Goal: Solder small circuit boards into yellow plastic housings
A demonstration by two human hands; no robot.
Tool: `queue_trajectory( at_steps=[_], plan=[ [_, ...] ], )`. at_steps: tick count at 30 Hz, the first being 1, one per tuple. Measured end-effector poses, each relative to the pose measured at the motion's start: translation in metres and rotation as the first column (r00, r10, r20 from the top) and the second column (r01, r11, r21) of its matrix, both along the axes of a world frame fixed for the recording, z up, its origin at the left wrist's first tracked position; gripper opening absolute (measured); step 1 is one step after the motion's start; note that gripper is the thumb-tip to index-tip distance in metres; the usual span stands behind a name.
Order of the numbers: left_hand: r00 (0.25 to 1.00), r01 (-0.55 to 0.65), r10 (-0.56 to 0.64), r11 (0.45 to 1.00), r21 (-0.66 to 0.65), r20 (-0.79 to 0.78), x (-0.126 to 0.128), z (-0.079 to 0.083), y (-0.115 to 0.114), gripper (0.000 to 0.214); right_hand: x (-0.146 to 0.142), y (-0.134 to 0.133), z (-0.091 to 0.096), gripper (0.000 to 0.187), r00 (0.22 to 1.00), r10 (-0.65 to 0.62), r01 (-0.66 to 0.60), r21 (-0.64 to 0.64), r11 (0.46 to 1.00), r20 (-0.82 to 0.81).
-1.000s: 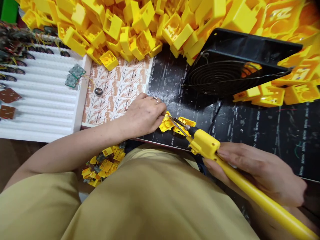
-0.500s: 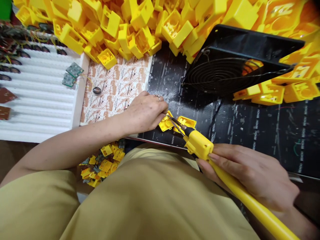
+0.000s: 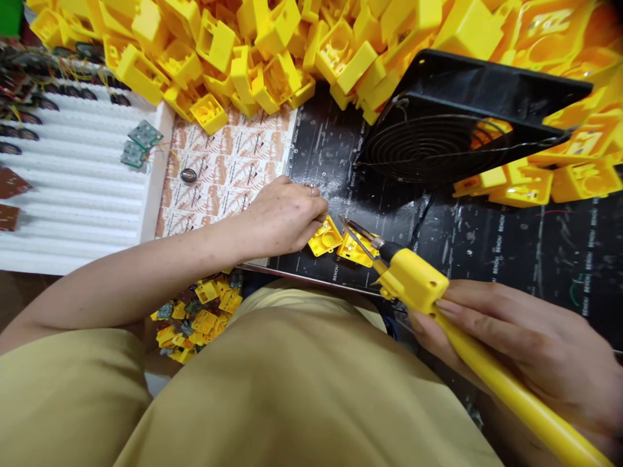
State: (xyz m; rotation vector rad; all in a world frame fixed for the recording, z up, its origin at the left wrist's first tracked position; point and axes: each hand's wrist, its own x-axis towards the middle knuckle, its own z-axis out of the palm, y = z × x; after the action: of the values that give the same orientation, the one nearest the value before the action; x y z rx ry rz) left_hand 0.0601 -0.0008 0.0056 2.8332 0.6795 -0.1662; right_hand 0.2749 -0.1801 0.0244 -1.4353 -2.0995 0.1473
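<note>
My left hand (image 3: 287, 217), a ring on one finger, is closed at the upper left edge of a small yellow plastic housing (image 3: 327, 240) that has round speaker holes. The fingertips are partly hidden behind the hand. Right beside it lies a second yellow housing half (image 3: 357, 250), open side up. My right hand (image 3: 520, 340) is wrapped round a yellow soldering iron (image 3: 417, 282) with a thin feed tube along its tip. That tip hovers above the second half, apart from the housing in my left hand.
A black fan (image 3: 438, 139) with a wire guard stands on the black bench top (image 3: 525, 259). Yellow housings (image 3: 272, 71) are heaped along the back. At left, a white foam tray (image 3: 87, 194) carries green circuit boards (image 3: 139, 146). One small speaker (image 3: 188, 175) lies on the patterned sheet (image 3: 214, 155).
My right hand has drawn the soldering iron back to the right and down, so its tip has left the housing at my left hand. My left hand has hardly moved.
</note>
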Motion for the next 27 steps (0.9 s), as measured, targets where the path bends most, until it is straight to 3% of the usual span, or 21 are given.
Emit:
queue_trajectory(
  at_steps=[4,9,12,14,16,18,20,22,24,27],
  plan=[
    [1.000,0.002,-0.002,1.000,0.001,0.002,0.002,-0.001,-0.001,0.022,0.002,-0.002,-0.008,0.041,0.994,-0.026,0.030,0.034,0.999,-0.107],
    [0.999,-0.005,0.005,1.000,-0.009,-0.054,0.001,0.005,0.001,0.023,0.007,-0.004,-0.003,0.079,0.998,0.000,0.001,0.008,1.000,-0.062],
    [0.999,0.032,-0.032,0.999,-0.041,-0.003,-0.007,0.014,0.010,0.026,0.007,-0.004,-0.001,0.076,0.999,0.042,-0.041,0.052,0.998,-0.031],
    [0.989,0.137,-0.132,0.986,-0.096,0.059,-0.013,0.018,0.012,0.037,0.008,-0.002,-0.004,0.070,0.998,0.032,-0.035,0.067,0.997,0.045],
    [0.959,0.275,-0.263,0.953,-0.127,0.107,-0.016,0.015,0.005,0.050,0.011,0.002,-0.013,0.059,0.984,0.049,-0.065,0.086,0.994,0.174],
    [0.939,0.332,-0.320,0.939,-0.095,0.123,-0.015,0.006,-0.008,0.050,0.015,0.012,-0.026,0.042,0.954,0.070,-0.107,0.114,0.988,0.292],
    [0.965,0.244,-0.242,0.970,-0.009,0.104,-0.012,-0.006,-0.023,0.039,0.017,0.027,-0.040,0.030,0.936,0.109,-0.170,0.159,0.973,0.335],
    [0.994,0.093,-0.096,0.993,0.077,0.048,-0.012,-0.016,-0.033,0.036,0.015,0.045,-0.052,0.037,0.937,0.161,-0.228,0.190,0.955,0.311],
    [0.999,-0.044,0.040,0.990,0.131,0.032,-0.020,-0.019,-0.037,0.046,0.010,0.061,-0.058,0.052,0.941,0.227,-0.273,0.166,0.948,0.250],
    [0.973,-0.196,0.174,0.971,0.139,0.154,-0.050,-0.009,-0.026,0.068,0.001,0.074,-0.060,0.058,0.933,0.305,-0.321,0.059,0.945,0.189]
  ],
)
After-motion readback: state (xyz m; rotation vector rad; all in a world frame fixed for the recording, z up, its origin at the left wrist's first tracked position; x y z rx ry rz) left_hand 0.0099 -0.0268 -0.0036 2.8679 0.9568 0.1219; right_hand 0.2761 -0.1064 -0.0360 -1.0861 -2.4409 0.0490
